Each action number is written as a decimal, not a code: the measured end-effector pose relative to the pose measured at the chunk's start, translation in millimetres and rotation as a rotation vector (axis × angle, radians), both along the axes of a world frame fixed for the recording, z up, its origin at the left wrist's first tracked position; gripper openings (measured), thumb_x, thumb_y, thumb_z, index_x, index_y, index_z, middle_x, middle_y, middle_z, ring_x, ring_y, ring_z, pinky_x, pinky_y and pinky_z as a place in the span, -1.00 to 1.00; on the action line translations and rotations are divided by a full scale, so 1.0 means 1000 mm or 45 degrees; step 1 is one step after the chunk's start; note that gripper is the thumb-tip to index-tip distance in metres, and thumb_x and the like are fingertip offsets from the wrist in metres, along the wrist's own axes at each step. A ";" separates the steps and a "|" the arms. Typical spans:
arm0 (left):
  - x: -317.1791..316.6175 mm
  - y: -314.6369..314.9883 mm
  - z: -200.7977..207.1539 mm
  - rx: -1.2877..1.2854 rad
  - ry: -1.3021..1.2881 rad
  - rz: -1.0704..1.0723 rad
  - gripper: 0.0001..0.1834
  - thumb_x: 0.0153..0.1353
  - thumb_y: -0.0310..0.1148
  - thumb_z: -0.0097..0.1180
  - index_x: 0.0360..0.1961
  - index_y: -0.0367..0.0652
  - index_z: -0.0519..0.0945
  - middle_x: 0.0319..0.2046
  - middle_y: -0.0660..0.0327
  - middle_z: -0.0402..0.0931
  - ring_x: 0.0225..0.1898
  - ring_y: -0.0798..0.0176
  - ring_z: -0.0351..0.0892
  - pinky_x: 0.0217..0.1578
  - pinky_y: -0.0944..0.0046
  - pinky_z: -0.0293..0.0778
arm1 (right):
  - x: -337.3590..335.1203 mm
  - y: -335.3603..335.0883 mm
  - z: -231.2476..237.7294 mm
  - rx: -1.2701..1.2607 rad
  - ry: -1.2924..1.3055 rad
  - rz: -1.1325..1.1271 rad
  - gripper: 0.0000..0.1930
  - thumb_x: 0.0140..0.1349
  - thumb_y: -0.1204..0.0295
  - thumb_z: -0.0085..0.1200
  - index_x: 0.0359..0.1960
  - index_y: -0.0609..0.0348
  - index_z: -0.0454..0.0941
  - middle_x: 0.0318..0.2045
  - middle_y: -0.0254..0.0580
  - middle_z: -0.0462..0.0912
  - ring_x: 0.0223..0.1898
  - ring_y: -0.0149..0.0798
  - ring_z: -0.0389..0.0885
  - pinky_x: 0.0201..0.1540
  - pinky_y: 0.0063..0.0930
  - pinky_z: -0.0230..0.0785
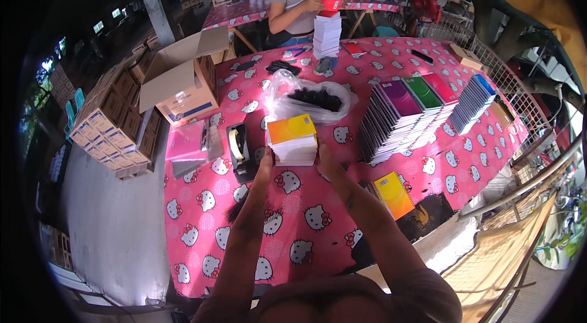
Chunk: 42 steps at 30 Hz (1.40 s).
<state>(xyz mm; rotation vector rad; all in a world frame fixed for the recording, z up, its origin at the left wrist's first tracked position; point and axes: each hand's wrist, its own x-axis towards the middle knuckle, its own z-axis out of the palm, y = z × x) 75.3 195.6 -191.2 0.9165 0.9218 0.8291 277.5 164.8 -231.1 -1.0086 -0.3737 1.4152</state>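
Note:
A thick stack of notebooks (292,150) with a yellow-orange cover on top stands on the pink patterned tablecloth in front of me. My left hand (267,159) presses against its left side and my right hand (323,156) against its right side. Their fingers are partly hidden behind the stack. Just left of my left hand is a black tape dispenser (240,155). Beyond the stack, a clear plastic bag (278,98) holds black coils (315,100). To the right of my right forearm lies a yellow spiral notebook (392,194).
Tall piles of spiral notebooks (397,116) with purple, green and red covers stand at right, beside a blue pile (474,103). Across the table, a person (296,8) handles a red notebook on a tall stack (327,35). An opened carton (183,81) stands at left.

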 end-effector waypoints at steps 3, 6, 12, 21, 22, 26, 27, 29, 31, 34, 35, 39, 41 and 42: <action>-0.050 0.014 -0.043 0.144 0.102 0.254 -0.37 0.50 0.10 -0.29 0.28 -0.19 0.41 0.14 0.25 0.49 0.11 0.24 0.42 0.18 0.24 0.30 | -0.036 0.006 0.037 -0.064 -0.048 0.204 -0.62 0.41 -0.02 -0.25 -0.13 -0.18 0.60 -0.35 -0.47 0.67 -0.40 -0.42 0.61 -0.39 -0.48 0.45; -0.047 -0.009 -0.053 -0.089 0.208 0.331 -0.36 0.45 0.15 -0.23 0.28 -0.14 0.41 0.11 0.19 0.49 0.10 0.24 0.41 0.14 0.17 0.29 | -0.043 -0.012 0.041 -0.240 -0.086 0.099 -0.59 0.41 -0.06 -0.28 -0.15 -0.21 0.60 -0.39 -0.47 0.66 -0.43 -0.43 0.60 -0.38 -0.46 0.45; -0.041 -0.030 0.037 0.019 0.123 0.447 -0.25 0.30 0.30 -0.09 0.31 -0.02 0.39 0.21 0.17 0.43 0.23 0.16 0.32 0.19 -0.02 0.20 | -0.033 -0.036 0.041 0.121 -0.473 -0.288 -0.56 0.36 0.17 -0.05 0.20 0.04 0.51 0.03 -0.16 0.55 0.05 -0.22 0.51 0.09 -0.33 0.37; -0.052 -0.012 0.076 0.023 0.057 0.129 -0.53 0.20 -0.09 0.12 0.07 -0.11 0.47 0.00 0.19 0.51 -0.03 0.16 0.47 -0.02 0.02 0.39 | -0.047 -0.060 0.048 0.644 -0.870 -0.247 -0.42 0.19 0.44 0.21 0.30 0.13 0.43 0.40 0.05 0.15 0.41 0.05 0.17 0.43 -0.19 0.05; -0.045 -0.012 0.078 0.020 0.039 0.079 -0.49 0.18 -0.09 0.13 0.08 -0.14 0.44 0.02 0.16 0.49 -0.01 0.16 0.45 0.03 0.00 0.37 | -0.039 -0.057 0.046 0.591 -0.600 -0.276 -0.43 0.20 0.42 0.21 0.29 0.13 0.44 0.43 0.06 0.13 0.42 0.07 0.14 0.44 -0.18 0.02; -0.059 -0.017 0.072 0.027 0.030 0.174 -0.60 0.26 -0.10 0.11 0.06 -0.03 0.52 0.02 0.26 0.55 -0.02 0.12 0.50 0.02 0.02 0.36 | -0.051 -0.065 0.049 0.707 -1.652 -0.133 -0.43 0.23 0.31 0.21 0.29 0.15 0.43 0.36 0.14 0.21 0.38 0.09 0.22 0.40 -0.16 0.11; -0.054 -0.014 0.072 0.042 0.023 0.153 -0.59 0.26 -0.10 0.11 0.07 -0.03 0.51 0.03 0.26 0.54 0.00 0.12 0.50 0.04 0.01 0.35 | -0.047 -0.064 0.044 0.737 -1.611 -0.203 -0.42 0.23 0.29 0.21 0.29 0.15 0.42 0.34 0.17 0.23 0.37 0.10 0.23 0.38 -0.14 0.14; -0.048 -0.013 0.072 0.055 0.047 0.154 -0.55 0.23 -0.09 0.13 0.09 -0.05 0.50 0.04 0.24 0.53 0.01 0.12 0.49 0.06 0.01 0.34 | -0.043 -0.066 0.042 0.700 -1.569 -0.262 -0.41 0.22 0.25 0.21 0.28 0.15 0.43 0.31 0.22 0.26 0.35 0.11 0.26 0.36 -0.10 0.19; -0.059 -0.025 0.074 0.046 0.113 0.229 -0.48 0.18 -0.08 0.16 0.12 -0.09 0.48 0.02 0.19 0.53 0.00 0.14 0.49 0.05 0.03 0.36 | -0.052 -0.073 0.052 0.585 -1.558 -0.213 -0.43 0.22 0.22 0.22 0.25 0.17 0.46 0.28 0.26 0.29 0.34 0.12 0.27 0.33 -0.06 0.22; -0.067 -0.029 0.078 0.088 0.091 0.233 -0.47 0.18 -0.08 0.18 0.12 -0.11 0.47 0.02 0.19 0.53 -0.02 0.14 0.51 0.02 0.03 0.39 | -0.058 -0.078 0.050 0.704 -1.975 -0.183 -0.44 0.22 0.19 0.22 0.24 0.15 0.49 0.28 0.28 0.30 0.29 0.16 0.33 0.32 -0.05 0.23; -0.066 -0.028 0.080 0.069 0.076 0.236 -0.48 0.18 -0.09 0.18 0.11 -0.12 0.47 0.01 0.19 0.53 -0.03 0.14 0.51 0.00 0.03 0.40 | -0.056 -0.075 0.046 0.742 -1.916 -0.235 -0.44 0.22 0.19 0.22 0.23 0.13 0.50 0.27 0.26 0.32 0.27 0.17 0.36 0.31 -0.04 0.24; -0.051 -0.019 0.086 0.037 0.167 0.238 -0.51 0.16 -0.13 0.22 0.05 -0.15 0.50 -0.04 0.18 0.53 -0.08 0.15 0.52 -0.10 0.04 0.44 | -0.033 -0.062 0.037 0.645 -1.510 -0.264 -0.45 0.21 0.18 0.22 0.23 0.07 0.52 0.24 0.15 0.38 0.17 0.18 0.46 0.25 -0.03 0.30; -0.059 -0.022 0.089 0.033 0.226 0.293 -0.54 0.14 -0.15 0.25 0.00 -0.16 0.52 -0.07 0.16 0.54 -0.12 0.18 0.54 -0.15 0.08 0.45 | -0.035 -0.067 0.046 0.450 -1.534 -0.194 -0.45 0.21 0.16 0.21 0.24 0.02 0.51 0.21 0.08 0.42 0.14 0.16 0.49 0.23 -0.03 0.33; -0.077 -0.029 0.087 0.020 0.224 0.360 -0.56 0.13 -0.16 0.27 -0.03 -0.17 0.53 -0.08 0.16 0.54 -0.14 0.20 0.55 -0.18 0.12 0.46 | -0.051 -0.075 0.059 0.343 -1.704 -0.146 -0.45 0.21 0.16 0.21 0.25 -0.02 0.51 0.19 0.05 0.44 0.14 0.13 0.49 0.21 -0.02 0.34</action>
